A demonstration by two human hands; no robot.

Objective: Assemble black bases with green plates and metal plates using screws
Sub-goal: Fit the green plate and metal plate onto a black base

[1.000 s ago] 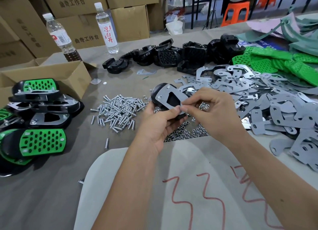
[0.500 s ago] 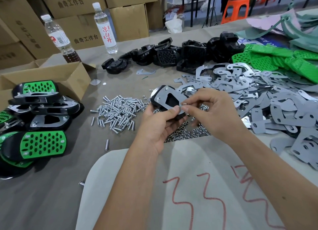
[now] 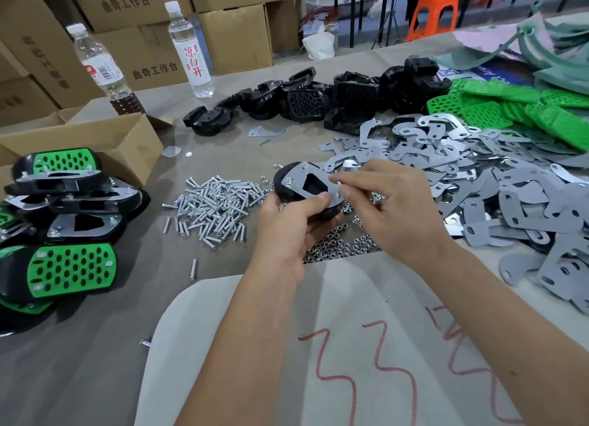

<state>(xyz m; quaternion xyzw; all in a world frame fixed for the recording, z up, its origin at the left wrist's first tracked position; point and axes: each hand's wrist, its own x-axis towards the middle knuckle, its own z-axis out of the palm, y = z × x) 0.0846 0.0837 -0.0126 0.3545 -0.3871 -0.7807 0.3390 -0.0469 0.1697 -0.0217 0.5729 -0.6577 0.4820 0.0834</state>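
Black base (image 3: 282, 186) gripped in left hand (image 3: 287, 231); right hand (image 3: 392, 208) pinches, apparently, a nut: start it squarely on the screw through the metal plate (image 3: 310, 178).

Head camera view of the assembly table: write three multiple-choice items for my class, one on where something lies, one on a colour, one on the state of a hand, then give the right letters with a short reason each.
1. Where does the pile of loose screws lie relative to the left hand?
A. To its left
B. To its right
C. Inside the cardboard box

2. What colour are the perforated plates heaped at the far right of the table?
A. Orange
B. Green
C. White

3. What is the left hand doing?
A. Lying flat on the table
B. Gripping a black base with a metal plate on top
C. Holding a water bottle

Answers: 1 A, the screws are spread out left of the hand. 2 B, the heap is bright green. 3 B, the thumb presses on the plate and the fingers wrap under the base, while the right hand works at the plate's edge.
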